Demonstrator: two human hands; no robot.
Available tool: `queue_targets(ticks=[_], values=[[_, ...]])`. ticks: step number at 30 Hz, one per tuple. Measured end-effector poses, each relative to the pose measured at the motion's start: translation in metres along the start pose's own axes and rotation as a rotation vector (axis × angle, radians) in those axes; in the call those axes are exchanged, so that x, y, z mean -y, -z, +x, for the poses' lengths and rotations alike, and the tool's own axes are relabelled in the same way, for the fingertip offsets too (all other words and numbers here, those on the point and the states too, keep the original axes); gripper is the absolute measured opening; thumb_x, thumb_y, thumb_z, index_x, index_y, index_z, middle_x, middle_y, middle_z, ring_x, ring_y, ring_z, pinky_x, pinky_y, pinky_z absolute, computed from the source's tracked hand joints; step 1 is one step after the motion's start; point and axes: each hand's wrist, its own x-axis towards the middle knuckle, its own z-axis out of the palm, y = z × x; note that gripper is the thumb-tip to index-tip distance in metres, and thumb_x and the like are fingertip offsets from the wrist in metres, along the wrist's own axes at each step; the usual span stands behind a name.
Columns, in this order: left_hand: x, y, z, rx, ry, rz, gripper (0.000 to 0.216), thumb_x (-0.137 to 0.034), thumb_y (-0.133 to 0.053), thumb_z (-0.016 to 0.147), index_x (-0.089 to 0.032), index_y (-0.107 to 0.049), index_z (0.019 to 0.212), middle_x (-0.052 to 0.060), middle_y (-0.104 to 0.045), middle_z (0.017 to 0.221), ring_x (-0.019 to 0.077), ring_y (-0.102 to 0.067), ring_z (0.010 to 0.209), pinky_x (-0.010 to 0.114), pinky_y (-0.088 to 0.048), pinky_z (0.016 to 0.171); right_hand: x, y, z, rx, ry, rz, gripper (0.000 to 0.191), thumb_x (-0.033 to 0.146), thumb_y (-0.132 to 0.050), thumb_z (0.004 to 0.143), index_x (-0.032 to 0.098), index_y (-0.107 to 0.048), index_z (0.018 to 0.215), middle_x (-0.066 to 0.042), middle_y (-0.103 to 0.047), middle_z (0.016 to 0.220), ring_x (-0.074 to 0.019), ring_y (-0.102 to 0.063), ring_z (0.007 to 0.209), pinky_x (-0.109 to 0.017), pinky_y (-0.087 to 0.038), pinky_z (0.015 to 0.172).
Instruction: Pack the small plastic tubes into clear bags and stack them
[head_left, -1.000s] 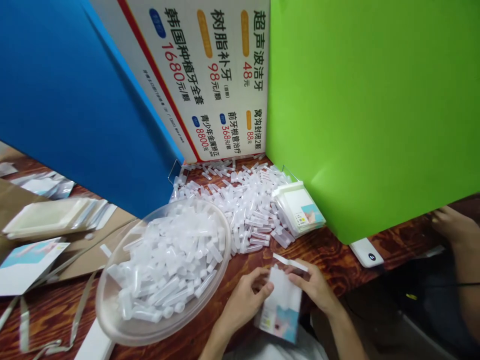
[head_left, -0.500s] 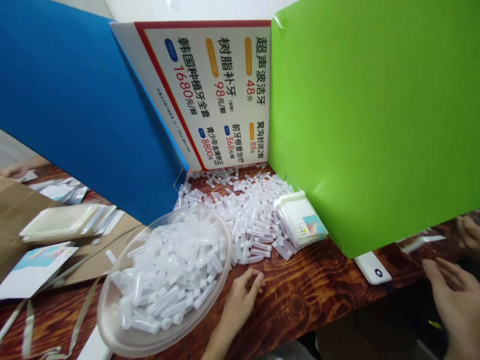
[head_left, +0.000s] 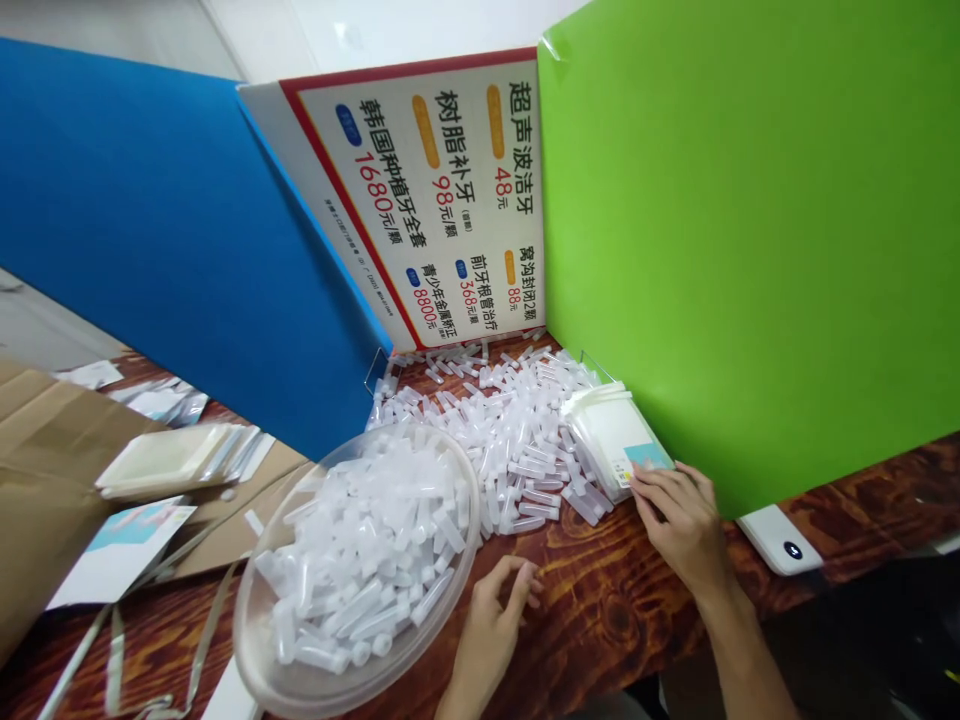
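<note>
My right hand (head_left: pixel 686 525) reaches to a stack of clear zip bags with printed white cards inside (head_left: pixel 611 430). Its fingers are stretched out, with the tips on the near edge of the stack. My left hand (head_left: pixel 495 615) is low over the wooden table, fingers loosely curled and apart, nothing visible in it. Left of it stands a round translucent tub (head_left: pixel 251 640), heaped with small white capped plastic tubes (head_left: pixel 367 550). More of these tubes lie in a loose pile (head_left: pixel 517 430) between the tub and the bag stack.
Blue (head_left: pixel 172 230), white printed (head_left: pixel 420 200) and green (head_left: pixel 735 230) boards stand around the pile. A white device with a round dark display (head_left: pixel 780 540) is at the right. Brown cardboard (head_left: pixel 45 480), a printed card (head_left: pixel 124 550) and stacked bags (head_left: pixel 169 460) lie left.
My right hand has come in from the lower right to the bag stack. My left hand stays near the same spot. The view has shifted slightly; a person's hand at far left is out of view.
</note>
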Motion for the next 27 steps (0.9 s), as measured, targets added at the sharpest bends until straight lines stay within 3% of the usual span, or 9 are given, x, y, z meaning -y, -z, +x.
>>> queue_targets(ticks=[3, 5, 8, 11, 13, 17, 21, 24, 27], values=[[0.004, -0.001, 0.006, -0.010, 0.017, -0.110, 0.057, -0.071, -0.057, 0.087, -0.015, -0.067, 0.091, 0.007, -0.070, 0.076, 0.0182, -0.066, 0.067, 0.022, -0.043, 0.051, 0.010, 0.011, -0.010, -0.099, 0.026, 0.032, 0.019, 0.010, -0.064, 0.091, 0.024, -0.073, 0.100, -0.004, -0.078, 0.096, -0.0214, -0.071, 0.088, -0.049, -0.048, 0.099], [0.005, -0.005, 0.011, 0.028, 0.018, -0.234, 0.065, -0.075, -0.061, 0.082, -0.014, -0.067, 0.102, 0.010, -0.072, 0.083, 0.0185, -0.067, 0.066, 0.023, -0.044, 0.050, 0.028, 0.016, -0.019, -0.142, 0.050, 0.096, 0.026, 0.006, -0.065, 0.088, 0.026, -0.072, 0.103, -0.003, -0.078, 0.095, -0.0219, -0.070, 0.087, -0.048, -0.049, 0.096], [0.003, -0.014, 0.018, 0.051, 0.042, -0.437, 0.080, -0.079, -0.061, 0.079, -0.014, -0.060, 0.126, 0.017, -0.074, 0.109, 0.0236, -0.072, 0.078, 0.030, -0.055, 0.061, 0.064, 0.015, -0.033, 0.008, 0.165, 0.255, 0.034, 0.004, -0.062, 0.089, 0.029, -0.069, 0.110, -0.001, -0.078, 0.096, -0.0222, -0.069, 0.090, -0.048, -0.049, 0.096], [-0.002, -0.016, 0.021, -0.075, 0.120, -0.448, 0.074, -0.072, -0.073, 0.073, -0.012, -0.066, 0.117, 0.017, -0.076, 0.110, 0.0293, -0.074, 0.091, 0.036, -0.058, 0.078, 0.090, 0.001, -0.043, 0.194, 0.234, 0.413, 0.024, 0.015, -0.062, 0.094, 0.028, -0.067, 0.114, -0.002, -0.076, 0.102, -0.0229, -0.068, 0.095, -0.048, -0.050, 0.097], [-0.003, -0.009, 0.019, -0.129, 0.163, -0.398, 0.069, -0.066, -0.081, 0.069, -0.012, -0.069, 0.109, 0.015, -0.078, 0.103, 0.0312, -0.074, 0.090, 0.037, -0.058, 0.079, 0.093, -0.014, -0.043, 0.178, 0.117, 0.426, 0.018, 0.017, -0.057, 0.098, 0.024, -0.065, 0.113, -0.006, -0.074, 0.102, -0.0231, -0.066, 0.095, -0.045, -0.052, 0.091], [-0.001, 0.015, 0.003, -0.109, 0.279, -0.370, 0.069, -0.061, -0.084, 0.069, -0.014, -0.069, 0.116, 0.014, -0.079, 0.102, 0.0308, -0.076, 0.079, 0.038, -0.060, 0.072, 0.075, -0.049, -0.036, 0.181, -0.189, 0.210, 0.016, 0.015, -0.051, 0.099, 0.020, -0.065, 0.105, -0.009, -0.068, 0.095, -0.0250, -0.063, 0.092, -0.040, -0.053, 0.082], [0.002, 0.030, -0.016, -0.111, 0.290, -0.359, 0.065, -0.059, -0.088, 0.063, -0.016, -0.072, 0.109, 0.014, -0.079, 0.106, 0.0324, -0.075, 0.091, 0.037, -0.061, 0.077, 0.063, -0.070, -0.030, 0.311, -0.262, 0.019, 0.017, 0.016, -0.050, 0.097, 0.021, -0.066, 0.101, -0.011, -0.065, 0.093, -0.0291, -0.061, 0.090, -0.042, -0.052, 0.081], [0.005, 0.031, -0.023, -0.063, 0.263, -0.372, 0.061, -0.055, -0.087, 0.067, -0.017, -0.068, 0.112, 0.011, -0.079, 0.097, 0.0269, -0.075, 0.077, 0.031, -0.060, 0.062, 0.064, -0.067, -0.026, 0.352, -0.280, 0.173, 0.018, 0.020, -0.049, 0.098, 0.020, -0.066, 0.102, -0.011, -0.066, 0.095, -0.0291, -0.061, 0.092, -0.043, -0.051, 0.085], [0.008, 0.028, -0.023, 0.017, 0.225, -0.392, 0.059, -0.053, -0.085, 0.072, -0.018, -0.061, 0.113, 0.005, -0.075, 0.081, 0.0171, -0.066, 0.054, 0.024, -0.053, 0.045, 0.070, -0.049, -0.021, 0.441, -0.328, 0.559, 0.020, 0.028, -0.051, 0.100, 0.021, -0.068, 0.109, -0.009, -0.067, 0.102, -0.0255, -0.062, 0.098, -0.038, -0.051, 0.090]])
